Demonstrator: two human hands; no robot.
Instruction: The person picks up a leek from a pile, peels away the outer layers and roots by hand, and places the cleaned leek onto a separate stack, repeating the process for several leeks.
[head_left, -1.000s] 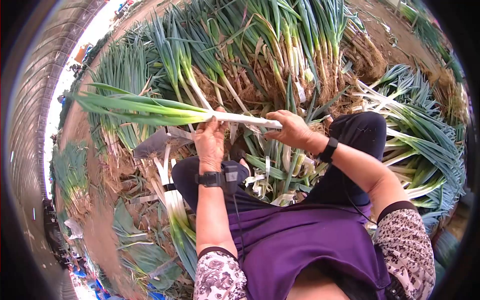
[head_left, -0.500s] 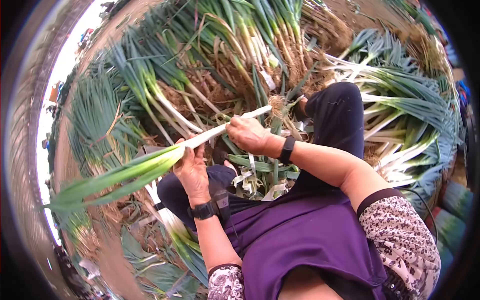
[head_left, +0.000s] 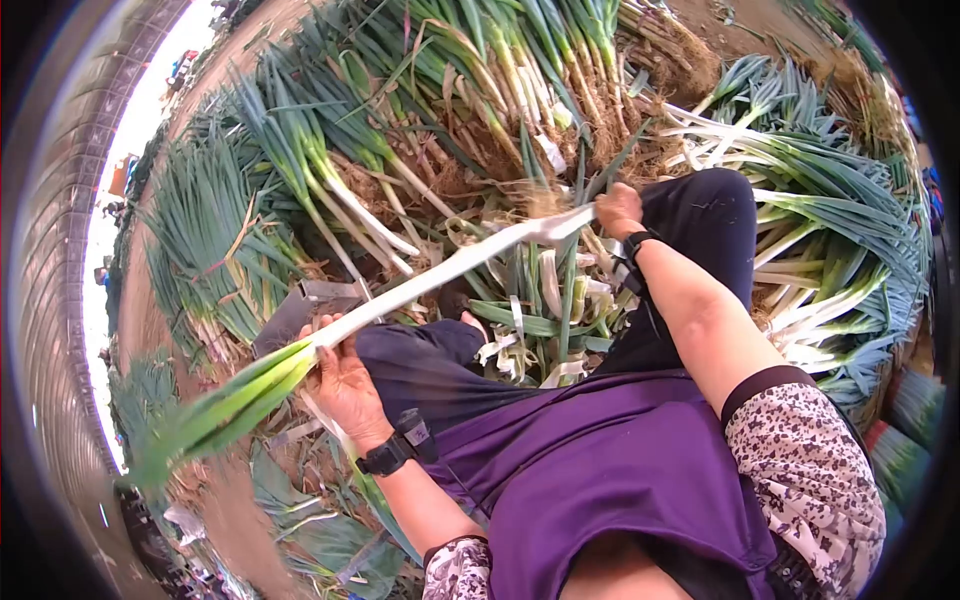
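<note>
A long green onion (head_left: 420,285) lies slantwise across my lap, its white stalk toward the upper right and its green leaves toward the lower left. My left hand (head_left: 345,385) is closed round it where white turns to green. At the root end, my right hand (head_left: 620,210) is closed on a pale strip of outer skin (head_left: 575,222) that runs from the stalk. Motion blurs the roots (head_left: 532,200) and the strip there, and my fingers hide its far end. Peeled scraps (head_left: 550,290) lie between my legs, below the stalk.
Unpeeled green onions with soil-covered roots (head_left: 510,90) are heaped in front. A pile with clean white stalks (head_left: 820,220) lies at the right. More lie at the left (head_left: 200,230). A grey metal-looking piece (head_left: 305,312) is beyond my left hand, and green leaves (head_left: 330,545) cover the lower left ground.
My right hand has moved from the middle of the stalk up and right past the root end, drawing a pale strip. My left hand and the green onion have shifted slightly down and left.
</note>
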